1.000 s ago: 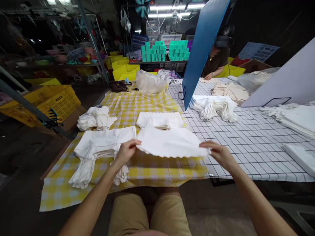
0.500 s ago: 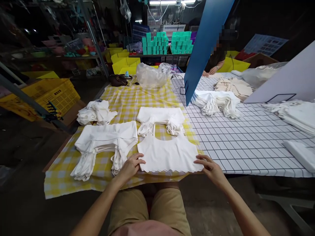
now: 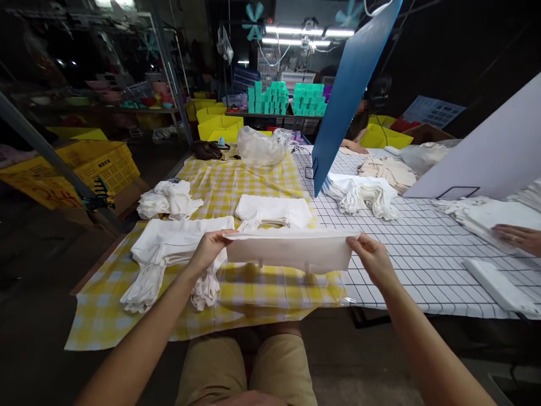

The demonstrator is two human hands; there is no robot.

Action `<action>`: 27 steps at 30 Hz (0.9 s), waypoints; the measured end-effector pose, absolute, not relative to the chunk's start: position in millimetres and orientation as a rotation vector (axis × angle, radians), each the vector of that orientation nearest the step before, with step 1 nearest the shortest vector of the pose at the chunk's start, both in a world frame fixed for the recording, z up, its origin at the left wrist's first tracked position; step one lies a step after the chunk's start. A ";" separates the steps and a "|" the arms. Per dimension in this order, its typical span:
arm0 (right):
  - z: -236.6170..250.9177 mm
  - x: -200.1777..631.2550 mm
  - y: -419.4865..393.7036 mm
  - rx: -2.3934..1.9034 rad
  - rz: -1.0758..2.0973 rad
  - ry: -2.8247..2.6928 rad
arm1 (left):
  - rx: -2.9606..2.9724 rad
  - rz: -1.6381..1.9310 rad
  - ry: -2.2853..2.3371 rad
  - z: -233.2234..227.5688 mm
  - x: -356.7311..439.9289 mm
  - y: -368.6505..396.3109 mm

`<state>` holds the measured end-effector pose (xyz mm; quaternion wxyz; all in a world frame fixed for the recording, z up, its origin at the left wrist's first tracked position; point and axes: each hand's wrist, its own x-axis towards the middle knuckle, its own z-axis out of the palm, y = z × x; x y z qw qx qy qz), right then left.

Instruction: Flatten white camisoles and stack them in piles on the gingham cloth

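Observation:
A white garment (image 3: 291, 251), folded into a flat band, hangs in the air just above the yellow checked cloth (image 3: 236, 180). My left hand (image 3: 209, 248) pinches its left end and my right hand (image 3: 369, 256) grips its right end. Behind the lifted piece lies a folded stack of white garments (image 3: 274, 210). To the left lies another white stack with straps (image 3: 169, 251), close beside my left hand.
A crumpled white pile (image 3: 169, 198) sits at the far left of the checked cloth, a clear plastic bag (image 3: 262, 146) at its back. A blue board (image 3: 350, 84) stands on the white grid cloth (image 3: 422, 259). Another person's hand (image 3: 518, 237) rests at the right edge. Yellow crates (image 3: 93, 163) stand left.
The white garment lay flat on the checked cloth half a second ago; both my hands have now folded it and raised it off the cloth. Another person's hand has appeared at the right.

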<state>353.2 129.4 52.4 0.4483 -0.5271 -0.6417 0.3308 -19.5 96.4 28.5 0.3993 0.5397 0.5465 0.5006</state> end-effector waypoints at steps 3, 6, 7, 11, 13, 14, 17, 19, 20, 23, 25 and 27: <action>90.2 332.3 146.4 -1.184 0.793 -1.517 | 1.223 1.394 1.331 58.2 -27.8 109.6; 116.6 308.4 158.5 -1.075 0.735 -1.508 | 1.190 1.470 1.278 81.5 -39.8 114.4; 122.4 300.6 161.9 -1.054 0.724 -1.519 | 1.182 1.489 1.272 87.2 -45.3 115.0; 135.3 270.4 176.7 -0.986 0.749 -1.556 | 1.132 1.590 1.323 105.0 -72.2 116.2; 139.1 255.8 185.6 -0.958 0.788 -1.557 | 1.114 1.637 1.344 113.8 -86.3 116.3; 141.0 248.6 190.2 -0.949 0.802 -1.554 | 1.106 1.657 1.348 118.5 -93.1 116.0; 147.0 228.0 202.4 -0.935 0.831 -1.555 | 1.093 1.711 1.358 131.5 -111.6 114.0; 150.5 215.6 207.7 -0.929 0.863 -1.588 | 1.089 1.741 1.384 137.8 -122.7 111.5; 151.8 209.9 209.2 -0.922 0.882 -1.609 | 1.091 1.752 1.401 139.9 -127.9 109.9; 153.3 195.3 210.6 -0.891 0.938 -1.652 | 1.102 1.764 1.446 142.4 -141.5 103.7; 152.6 187.6 210.6 -0.879 0.972 -1.659 | 1.099 1.763 1.465 142.0 -148.9 98.7; 151.4 181.2 211.0 -0.883 1.002 -1.663 | 1.088 1.758 1.488 141.3 -155.3 93.7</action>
